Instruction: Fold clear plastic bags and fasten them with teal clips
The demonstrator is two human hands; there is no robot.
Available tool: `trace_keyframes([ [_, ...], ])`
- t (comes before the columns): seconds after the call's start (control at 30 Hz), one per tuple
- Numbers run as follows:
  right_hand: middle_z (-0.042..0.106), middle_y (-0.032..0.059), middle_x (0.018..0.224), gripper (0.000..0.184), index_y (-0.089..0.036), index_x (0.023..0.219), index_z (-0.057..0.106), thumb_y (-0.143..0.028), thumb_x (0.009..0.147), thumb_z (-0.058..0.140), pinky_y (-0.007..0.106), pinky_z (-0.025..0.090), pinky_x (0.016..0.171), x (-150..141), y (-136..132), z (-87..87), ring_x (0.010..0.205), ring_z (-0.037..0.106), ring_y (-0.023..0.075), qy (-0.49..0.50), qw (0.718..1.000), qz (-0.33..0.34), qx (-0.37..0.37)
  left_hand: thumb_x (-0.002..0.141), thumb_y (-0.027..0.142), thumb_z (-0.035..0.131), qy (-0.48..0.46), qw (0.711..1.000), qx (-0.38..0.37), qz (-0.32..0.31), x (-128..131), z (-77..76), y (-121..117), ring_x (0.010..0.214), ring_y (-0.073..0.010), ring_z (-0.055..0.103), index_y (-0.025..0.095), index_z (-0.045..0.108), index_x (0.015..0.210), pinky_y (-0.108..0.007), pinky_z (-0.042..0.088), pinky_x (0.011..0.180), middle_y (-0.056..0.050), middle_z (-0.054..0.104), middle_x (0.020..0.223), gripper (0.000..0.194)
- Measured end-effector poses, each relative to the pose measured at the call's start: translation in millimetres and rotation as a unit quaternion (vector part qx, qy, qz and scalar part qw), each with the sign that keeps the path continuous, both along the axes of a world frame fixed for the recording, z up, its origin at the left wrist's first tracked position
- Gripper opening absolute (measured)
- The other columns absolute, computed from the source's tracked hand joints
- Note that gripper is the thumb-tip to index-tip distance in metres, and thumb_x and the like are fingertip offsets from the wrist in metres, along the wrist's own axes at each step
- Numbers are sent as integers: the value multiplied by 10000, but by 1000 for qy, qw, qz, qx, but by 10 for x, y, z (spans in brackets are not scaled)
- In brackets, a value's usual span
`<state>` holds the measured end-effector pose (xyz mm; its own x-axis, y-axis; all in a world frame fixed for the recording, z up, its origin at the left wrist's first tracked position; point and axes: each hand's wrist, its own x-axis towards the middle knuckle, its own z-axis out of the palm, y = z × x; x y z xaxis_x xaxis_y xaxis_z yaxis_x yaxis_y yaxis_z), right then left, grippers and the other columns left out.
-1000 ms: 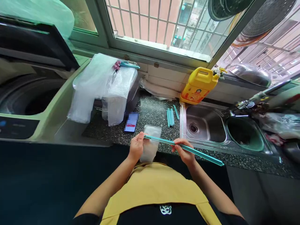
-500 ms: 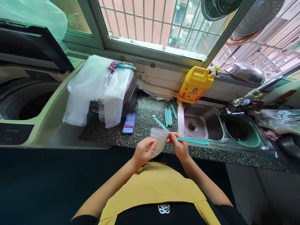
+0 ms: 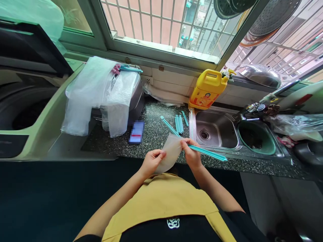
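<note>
A translucent whitish plastic bag [image 3: 170,154] is stretched between both hands over the counter's front edge. My left hand [image 3: 152,163] is closed, pinching the bag's left edge between thumb and fingers. My right hand [image 3: 192,156] is closed around a long teal bag-sealing clip [image 3: 210,154] and also pinches the bag's upper right edge. The clip slants across from upper left to lower right, passing behind the bag's top corner. On the counter beyond lie several shorter teal clips [image 3: 179,124], side by side, with another one [image 3: 185,118] tilted apart.
Speckled stone counter [image 3: 156,114] runs under the window. A pixelated blue packet or device [image 3: 136,132] lies left of the clips. Plastic bags [image 3: 83,97] drape over a dark box. A yellow jug [image 3: 208,90] stands behind the steel sink [image 3: 222,136], which holds a green basin [image 3: 257,137] at right.
My hands have drawn the bag wider and flatter, the right hand now gripping its upper edge along with the clip. The camera view has shifted slightly.
</note>
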<state>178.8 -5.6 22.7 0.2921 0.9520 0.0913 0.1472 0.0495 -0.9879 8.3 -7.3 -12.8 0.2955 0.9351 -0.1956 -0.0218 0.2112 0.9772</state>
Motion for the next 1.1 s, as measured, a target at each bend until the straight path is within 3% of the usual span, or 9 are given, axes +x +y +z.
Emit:
trace_keyframes([
  [0.13, 552, -35, 524, 201, -193, 647, 605, -364, 753, 603, 238, 414, 493, 29, 36, 5, 490, 493, 111, 11, 1000, -15, 3, 697, 596, 615, 22, 999, 28, 1, -45, -39, -6, 528, -101, 390, 150, 556, 565, -222, 302, 505, 21, 450, 535, 469],
  [0.27, 550, -32, 537, 202, -192, 647, 602, -363, 755, 601, 237, 411, 504, 41, 59, 48, 504, 487, 109, -12, 999, -21, 20, 714, 638, 572, 57, 996, 53, -48, -106, -78, 0, 550, -118, 428, 148, 540, 502, -239, 343, 545, 4, 474, 527, 534],
  [0.33, 539, -33, 533, 206, -194, 646, 597, -365, 760, 597, 239, 405, 503, 34, 59, 79, 500, 475, 108, -29, 999, -14, 22, 697, 633, 598, 45, 996, 54, -49, -121, -48, 44, 578, -130, 463, 147, 597, 578, -245, 376, 575, -5, 525, 569, 500],
  [0.47, 530, -26, 544, 225, -199, 641, 588, -384, 768, 590, 244, 402, 509, 0, 44, 127, 518, 469, 116, -38, 999, -1, 27, 610, 552, 725, -36, 998, 49, 14, -57, 123, 209, 667, -148, 541, 165, 666, 840, -251, 433, 652, -23, 617, 715, 454],
  [0.63, 614, 3, 677, 199, -200, 754, 624, -397, 732, 636, 258, 430, 555, -9, 59, 178, 595, 515, 137, -40, 998, 44, 20, 705, 479, 667, -27, 994, 81, 73, 58, 319, 310, 594, -121, 483, 157, 649, 642, -225, 384, 562, -8, 571, 623, 329],
  [0.73, 606, 1, 665, 206, -200, 775, 636, -399, 724, 645, 253, 411, 533, 10, 106, 207, 574, 499, 131, -39, 997, 59, 11, 744, 408, 646, 6, 989, 133, 59, 86, 347, 278, 598, -119, 476, 156, 649, 630, -224, 374, 561, -6, 557, 612, 278],
  [0.87, 593, 0, 645, 218, -196, 731, 624, -410, 771, 607, 253, 409, 550, 60, 168, 241, 577, 502, 130, -70, 995, 70, 22, 773, 391, 614, -5, 988, 142, 59, 99, 315, 247, 564, -108, 463, 157, 627, 647, -216, 372, 535, 3, 544, 604, 267],
  [1.0, 601, 7, 721, 266, -205, 878, 621, -456, 806, 569, 262, 427, 574, 161, 132, 256, 605, 514, 136, -109, 986, 119, 37, 765, 381, 624, 7, 983, 147, 113, 65, 318, 284, 586, -109, 483, 160, 621, 676, -211, 394, 563, 4, 559, 622, 239],
  [1.1, 587, 16, 742, 235, -209, 832, 599, -428, 850, 518, 278, 436, 620, 218, 43, 224, 641, 518, 144, -160, 978, 113, 65, 746, 403, 636, 6, 982, 132, 137, 47, 357, 315, 572, -107, 478, 163, 621, 688, -208, 395, 551, 12, 552, 605, 247],
])
